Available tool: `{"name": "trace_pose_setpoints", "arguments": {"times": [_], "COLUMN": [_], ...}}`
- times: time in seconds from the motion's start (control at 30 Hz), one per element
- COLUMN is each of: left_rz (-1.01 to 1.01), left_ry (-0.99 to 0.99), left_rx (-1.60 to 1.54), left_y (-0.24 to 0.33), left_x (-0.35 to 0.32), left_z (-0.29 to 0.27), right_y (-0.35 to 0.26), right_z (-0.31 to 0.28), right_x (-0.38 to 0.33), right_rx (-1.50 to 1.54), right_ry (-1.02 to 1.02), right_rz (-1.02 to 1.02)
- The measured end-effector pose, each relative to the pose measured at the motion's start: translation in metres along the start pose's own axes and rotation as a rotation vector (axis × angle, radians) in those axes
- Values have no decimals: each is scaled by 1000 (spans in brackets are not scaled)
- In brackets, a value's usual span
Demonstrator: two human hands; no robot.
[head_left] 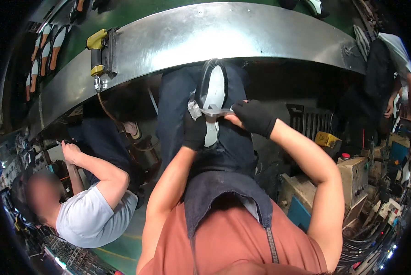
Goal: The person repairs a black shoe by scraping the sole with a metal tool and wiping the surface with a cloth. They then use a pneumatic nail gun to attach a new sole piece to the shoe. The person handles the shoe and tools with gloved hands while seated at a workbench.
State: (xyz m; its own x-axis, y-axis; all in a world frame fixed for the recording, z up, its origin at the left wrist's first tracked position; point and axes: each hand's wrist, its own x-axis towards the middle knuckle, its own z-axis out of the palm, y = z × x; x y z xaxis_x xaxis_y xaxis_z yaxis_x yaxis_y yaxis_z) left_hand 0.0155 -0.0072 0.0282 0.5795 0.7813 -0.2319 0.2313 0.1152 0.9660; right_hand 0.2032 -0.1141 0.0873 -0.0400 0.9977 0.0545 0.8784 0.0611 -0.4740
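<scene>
A black shoe upper [208,75], with its white underside [216,85] facing up, rests between my thighs, toe toward the bench. My left hand [195,130], in a black glove with pale wrapping on a finger, is closed around the shoe's left side. In a black fingerless glove, my right hand [251,118] grips a flat grey metal tool [214,111] that looks like a knife. Its blade lies across the middle of the white underside, close to my left fingers. Whether the edge touches the shoe is hard to tell.
A long metal bench [168,46] curves ahead, with a yellow-black air nail gun [102,52] and hose on it. Several shoes [45,50] lie on the green surface beyond. A co-worker [95,206] sits at left; another person [384,78] is at right. Machinery [352,178] stands at right.
</scene>
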Motion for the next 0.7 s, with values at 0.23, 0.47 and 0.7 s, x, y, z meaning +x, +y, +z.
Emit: {"name": "trace_pose_setpoints", "arguments": {"times": [0.23,0.47,0.7], "left_rz": [161,146,-325], "left_ry": [-93,-486,-173], "left_rx": [107,62,-322], "left_y": [-1,-8,-4], "left_x": [7,9,6], "left_z": [-19,-42,-24], "right_y": [-43,-40,-25], "right_z": [-92,-36,-25], "right_x": [11,17,-94], "right_rx": [37,242,571], "right_ry": [-382,-234,-144], "right_rz": [157,4,675]}}
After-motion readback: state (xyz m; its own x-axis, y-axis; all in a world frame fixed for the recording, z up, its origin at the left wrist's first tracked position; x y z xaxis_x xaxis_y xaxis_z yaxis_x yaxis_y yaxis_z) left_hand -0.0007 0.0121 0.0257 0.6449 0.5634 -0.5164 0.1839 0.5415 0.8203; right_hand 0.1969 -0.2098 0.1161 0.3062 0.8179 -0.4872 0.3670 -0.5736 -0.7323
